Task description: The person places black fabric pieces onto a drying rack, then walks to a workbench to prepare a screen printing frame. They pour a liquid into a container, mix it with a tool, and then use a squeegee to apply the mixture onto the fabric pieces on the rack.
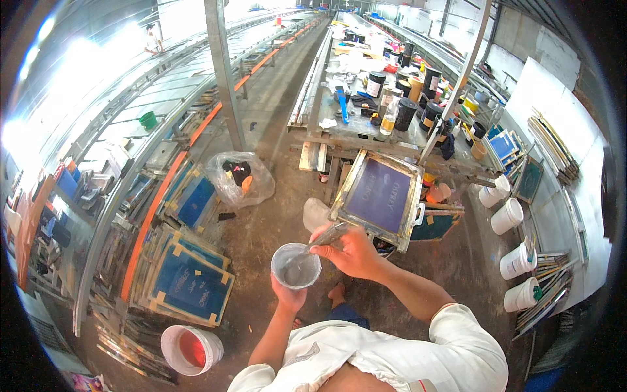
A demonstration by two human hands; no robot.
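Note:
My left hand (289, 298) is wrapped round the lower side of a small white tub (280, 276) and holds it up in front of me. A pale grey paste coats the tub's inside. In my right hand (356, 253) is a grey, smeared flat stirring stick (331, 234), gripped between thumb and fingers. Its lower end reaches over the tub's right rim; I cannot tell how deep the tip goes. Just beyond my right hand, a wooden-framed printing screen (381, 195) with purple mesh lies tilted on a support.
A pail with red contents (208, 353) stands at lower left, near stacked blue-green screens (189, 284). Ahead left lies a clear plastic bag (258, 189). A metal post (225, 78) rises beyond it. White buckets (507, 217) line the right side; a cluttered table (346, 134) holds several ink jars.

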